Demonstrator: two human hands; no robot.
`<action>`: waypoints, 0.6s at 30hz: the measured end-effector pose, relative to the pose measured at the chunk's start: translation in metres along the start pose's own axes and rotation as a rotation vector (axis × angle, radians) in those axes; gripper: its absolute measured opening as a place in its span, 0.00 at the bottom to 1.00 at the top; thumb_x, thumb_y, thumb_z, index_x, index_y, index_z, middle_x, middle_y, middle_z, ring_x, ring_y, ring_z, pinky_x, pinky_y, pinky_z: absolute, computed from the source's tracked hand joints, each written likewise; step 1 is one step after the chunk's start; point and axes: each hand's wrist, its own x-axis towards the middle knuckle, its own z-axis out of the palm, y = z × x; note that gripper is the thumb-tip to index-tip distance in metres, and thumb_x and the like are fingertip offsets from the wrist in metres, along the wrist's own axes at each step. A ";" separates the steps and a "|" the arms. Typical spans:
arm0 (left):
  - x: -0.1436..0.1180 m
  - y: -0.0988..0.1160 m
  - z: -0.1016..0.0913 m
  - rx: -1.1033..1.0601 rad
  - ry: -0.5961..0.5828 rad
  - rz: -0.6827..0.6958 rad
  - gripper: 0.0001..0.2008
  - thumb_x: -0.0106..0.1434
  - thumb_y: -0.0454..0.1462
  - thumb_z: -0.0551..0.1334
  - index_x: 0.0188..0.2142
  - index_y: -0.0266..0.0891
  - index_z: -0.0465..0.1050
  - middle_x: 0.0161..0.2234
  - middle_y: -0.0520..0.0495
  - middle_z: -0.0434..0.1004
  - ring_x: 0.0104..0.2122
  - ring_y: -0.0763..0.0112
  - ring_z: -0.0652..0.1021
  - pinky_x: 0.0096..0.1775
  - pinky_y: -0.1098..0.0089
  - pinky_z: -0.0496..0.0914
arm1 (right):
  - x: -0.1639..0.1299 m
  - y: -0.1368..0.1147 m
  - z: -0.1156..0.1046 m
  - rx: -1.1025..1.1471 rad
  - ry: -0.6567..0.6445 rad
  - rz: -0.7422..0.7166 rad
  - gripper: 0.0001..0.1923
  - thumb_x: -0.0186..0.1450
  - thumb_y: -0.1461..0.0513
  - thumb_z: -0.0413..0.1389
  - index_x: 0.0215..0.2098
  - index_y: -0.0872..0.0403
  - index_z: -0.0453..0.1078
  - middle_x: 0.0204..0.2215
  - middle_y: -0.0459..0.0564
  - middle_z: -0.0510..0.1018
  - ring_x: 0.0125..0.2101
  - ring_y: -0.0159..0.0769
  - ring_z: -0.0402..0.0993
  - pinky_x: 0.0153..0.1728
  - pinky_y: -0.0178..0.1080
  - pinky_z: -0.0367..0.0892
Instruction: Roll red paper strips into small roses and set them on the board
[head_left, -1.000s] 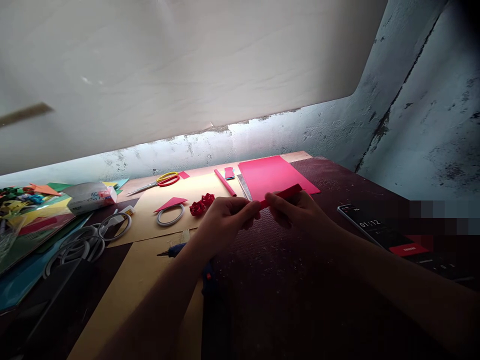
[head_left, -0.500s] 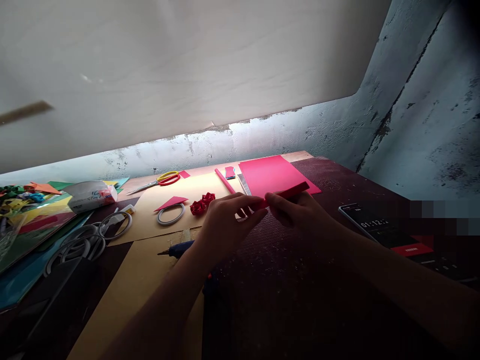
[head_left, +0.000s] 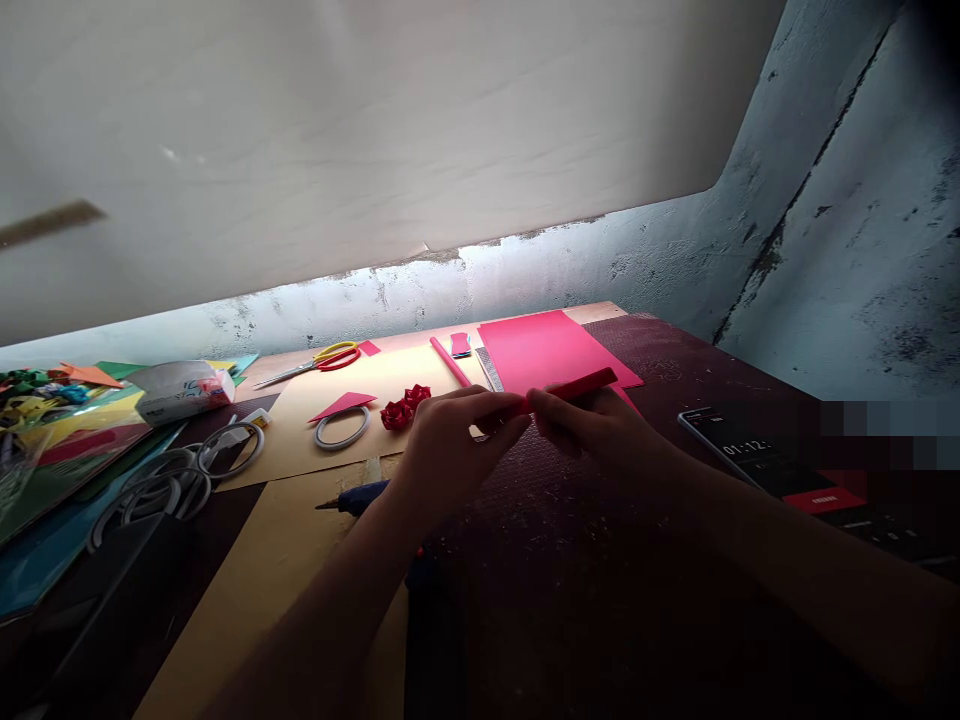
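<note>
A narrow red paper strip (head_left: 591, 384), rolled or folded, spans my two hands above the table. My left hand (head_left: 454, 435) pinches one end of it between thumb and fingers. Around its middle, the fingertips of my right hand (head_left: 596, 425) are closed, and the far end sticks out to the right. Just beyond lies a stack of pink paper sheets (head_left: 547, 345). Beside my left hand sit red paper flowers (head_left: 405, 408) and a pink paper stick (head_left: 448, 362). A blue glue gun (head_left: 360, 498) is partly hidden behind my left wrist.
Scissors (head_left: 319, 364), a white ring (head_left: 341, 428) and a folded pink paper piece (head_left: 346, 404) rest on tan card (head_left: 289, 440). Coiled white cable (head_left: 176, 490) and colourful papers (head_left: 67, 470) lie left. A phone (head_left: 757, 465) showing a timer lies right. A pale panel (head_left: 375, 150) hangs overhead.
My right hand has shifted slightly left along with the paper strip, whose free end has dipped a little. My left hand keeps almost the same place.
</note>
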 end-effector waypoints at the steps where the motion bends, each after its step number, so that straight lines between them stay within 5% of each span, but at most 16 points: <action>1: 0.001 0.000 -0.001 -0.058 -0.018 -0.033 0.12 0.65 0.43 0.66 0.45 0.43 0.83 0.37 0.48 0.84 0.33 0.69 0.80 0.39 0.69 0.72 | 0.000 -0.001 0.000 0.010 -0.005 -0.006 0.26 0.71 0.46 0.54 0.21 0.54 0.64 0.17 0.41 0.61 0.20 0.27 0.56 0.23 0.36 0.53; 7: 0.006 -0.001 -0.005 -0.328 -0.217 -0.193 0.16 0.67 0.47 0.63 0.35 0.36 0.81 0.31 0.46 0.81 0.32 0.71 0.77 0.36 0.71 0.70 | 0.000 -0.002 -0.001 0.031 -0.032 -0.027 0.27 0.71 0.47 0.54 0.20 0.54 0.62 0.17 0.41 0.61 0.20 0.27 0.57 0.23 0.36 0.53; 18: 0.008 0.006 -0.012 -0.401 -0.196 -0.326 0.14 0.66 0.43 0.63 0.28 0.37 0.78 0.20 0.53 0.68 0.22 0.77 0.66 0.26 0.74 0.62 | 0.003 0.001 -0.002 0.050 0.067 -0.035 0.27 0.70 0.45 0.54 0.20 0.53 0.63 0.16 0.42 0.61 0.18 0.26 0.55 0.21 0.36 0.51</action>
